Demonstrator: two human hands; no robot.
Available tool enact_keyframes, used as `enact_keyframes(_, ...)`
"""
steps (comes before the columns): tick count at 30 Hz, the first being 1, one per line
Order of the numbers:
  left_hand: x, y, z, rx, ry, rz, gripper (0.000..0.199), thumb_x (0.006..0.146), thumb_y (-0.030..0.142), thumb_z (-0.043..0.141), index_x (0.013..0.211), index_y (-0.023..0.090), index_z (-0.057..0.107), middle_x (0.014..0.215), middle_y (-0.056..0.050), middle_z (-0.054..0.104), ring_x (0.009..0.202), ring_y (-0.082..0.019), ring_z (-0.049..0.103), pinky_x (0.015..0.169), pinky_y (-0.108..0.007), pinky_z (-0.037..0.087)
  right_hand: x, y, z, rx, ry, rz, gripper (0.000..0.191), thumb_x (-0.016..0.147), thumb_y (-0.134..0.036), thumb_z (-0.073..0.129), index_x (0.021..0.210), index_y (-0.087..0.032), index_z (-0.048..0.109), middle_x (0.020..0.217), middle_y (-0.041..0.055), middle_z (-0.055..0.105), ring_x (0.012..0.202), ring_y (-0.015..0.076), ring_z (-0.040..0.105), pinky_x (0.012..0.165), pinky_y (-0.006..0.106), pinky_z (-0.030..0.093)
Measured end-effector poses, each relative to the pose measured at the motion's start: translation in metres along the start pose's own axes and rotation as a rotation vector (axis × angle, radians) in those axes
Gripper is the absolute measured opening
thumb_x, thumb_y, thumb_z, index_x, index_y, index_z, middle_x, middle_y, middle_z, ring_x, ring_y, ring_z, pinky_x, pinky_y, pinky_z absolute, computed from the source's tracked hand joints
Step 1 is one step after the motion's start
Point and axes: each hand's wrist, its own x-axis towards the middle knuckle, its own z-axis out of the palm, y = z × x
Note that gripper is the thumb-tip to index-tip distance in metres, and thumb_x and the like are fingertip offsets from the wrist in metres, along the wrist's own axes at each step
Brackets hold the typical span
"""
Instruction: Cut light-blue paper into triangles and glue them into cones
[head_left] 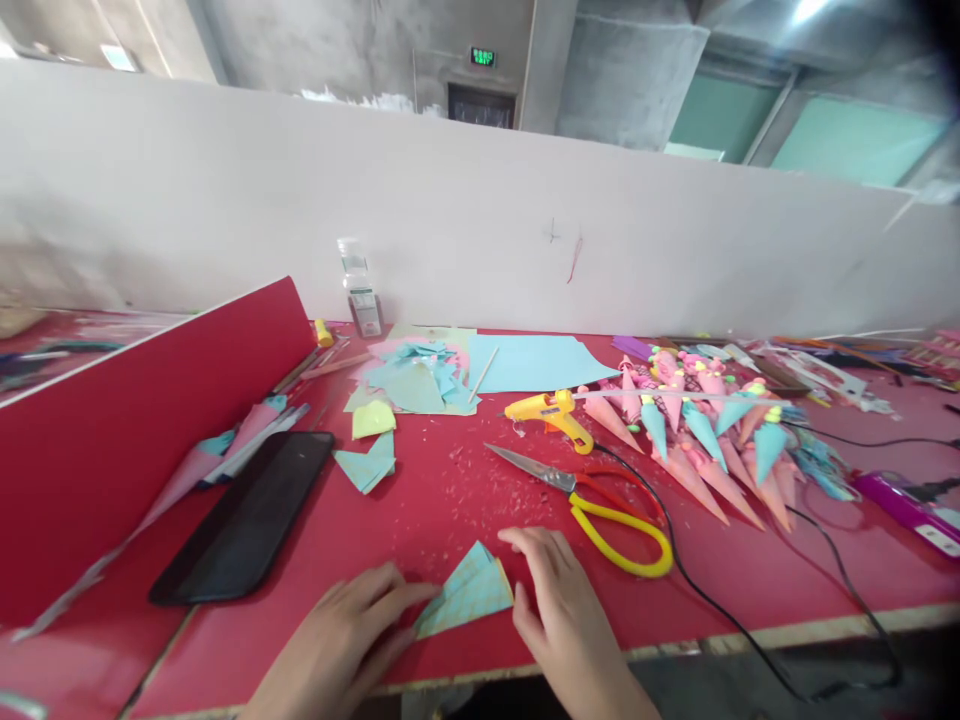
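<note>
A folded blue patterned paper triangle (466, 594) lies on the red tabletop near its front edge. My left hand (356, 625) has its index finger and thumb closed at the paper's left corner. Just right of the paper, my right hand (551, 600) is open, its fingers apart and holding nothing. Scissors (574, 485) with one yellow and one red handle lie beyond my right hand, blades pointing left. Behind them rests a yellow glue gun (553, 412) with a long glue stick in its back.
Many pink and blue paper cones (697, 430) are heaped at right. A black phone (247, 520) lies at left beside a red divider (150, 430). Paper scraps (420, 380), a blue sheet (540, 362) and a bottle (364, 300) stand further back. A black cord (697, 580) runs past the scissors over the front edge.
</note>
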Motion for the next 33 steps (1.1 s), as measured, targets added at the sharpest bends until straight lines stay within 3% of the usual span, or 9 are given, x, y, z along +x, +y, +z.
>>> enact_keyframes(7,-0.002,0.002,0.001,0.015,0.026,0.003,0.027,0.085,0.024,0.044,0.107,0.031,0.058,0.094,-0.001,0.066,0.081,-0.015,0.063,0.069,-0.02,0.05,-0.004,0.0,-0.009,0.235,0.035,-0.07,0.054,0.064,-0.001,0.036,0.113,-0.023,0.04,0.109,0.0069,0.054,0.105,0.0195,0.05,0.087,0.033,0.046)
enact_keyframes(11,-0.003,0.003,0.004,0.024,0.039,-0.034,0.026,0.084,0.024,0.044,0.105,0.03,0.059,0.097,-0.001,0.066,0.084,-0.016,0.063,0.072,-0.022,0.05,0.001,-0.012,-0.01,0.148,-0.131,-0.09,0.063,0.069,-0.009,0.046,0.129,-0.023,0.031,0.124,0.0065,0.047,0.118,0.0223,0.039,0.098,0.038,0.04)
enact_keyframes(15,-0.001,0.007,0.006,0.027,0.081,-0.094,0.024,0.084,0.025,0.045,0.102,0.027,0.061,0.093,-0.002,0.066,0.081,-0.016,0.063,0.069,-0.023,0.05,0.013,-0.021,-0.007,0.044,-0.238,-0.109,0.061,0.074,-0.013,0.049,0.131,-0.025,0.032,0.13,0.0055,0.043,0.121,0.0227,0.036,0.099,0.042,0.037)
enact_keyframes(18,-0.001,0.011,0.005,0.018,0.082,-0.135,0.024,0.085,0.033,0.046,0.102,0.027,0.061,0.092,-0.002,0.065,0.08,-0.016,0.063,0.069,-0.023,0.049,0.02,-0.024,-0.009,0.001,-0.272,-0.184,0.055,0.071,-0.008,0.05,0.122,-0.028,0.042,0.134,0.0033,0.037,0.125,0.0225,0.031,0.104,0.047,0.027)
enact_keyframes(23,-0.006,0.016,0.003,0.078,0.083,-0.151,0.03,0.082,0.042,0.048,0.105,0.027,0.061,0.1,-0.005,0.062,0.084,-0.019,0.061,0.072,-0.027,0.05,0.027,-0.023,-0.016,-0.016,-0.286,-0.221,0.018,0.077,-0.01,0.051,0.089,-0.024,0.055,0.125,0.0027,0.044,0.12,0.0177,0.037,0.106,0.047,0.021)
enact_keyframes(28,-0.006,0.025,0.003,0.17,0.044,0.024,0.058,0.078,0.05,0.051,0.131,0.03,0.037,0.134,-0.006,0.042,0.113,-0.026,0.047,0.089,-0.039,0.042,0.03,-0.02,-0.019,-0.056,-0.232,-0.278,0.013,0.083,-0.012,0.048,0.084,-0.023,0.056,0.121,0.0039,0.048,0.116,0.0173,0.041,0.104,0.048,0.024)
enact_keyframes(30,-0.004,0.028,0.003,0.157,0.004,0.101,0.067,0.077,0.054,0.05,0.135,0.027,0.03,0.137,-0.005,0.039,0.121,-0.026,0.039,0.095,-0.039,0.037,0.029,-0.018,-0.018,-0.065,-0.204,-0.278,0.014,0.084,-0.014,0.046,0.084,-0.023,0.057,0.122,0.0049,0.048,0.115,0.0185,0.042,0.102,0.048,0.027)
enact_keyframes(33,-0.001,0.029,0.004,0.189,-0.026,0.161,0.069,0.075,0.059,0.048,0.134,0.026,0.034,0.136,-0.005,0.04,0.124,-0.027,0.035,0.102,-0.042,0.029,0.027,-0.011,-0.019,-0.052,-0.184,-0.241,0.017,0.082,-0.011,0.047,0.082,-0.022,0.059,0.123,0.0067,0.045,0.116,0.0208,0.041,0.095,0.043,0.038)
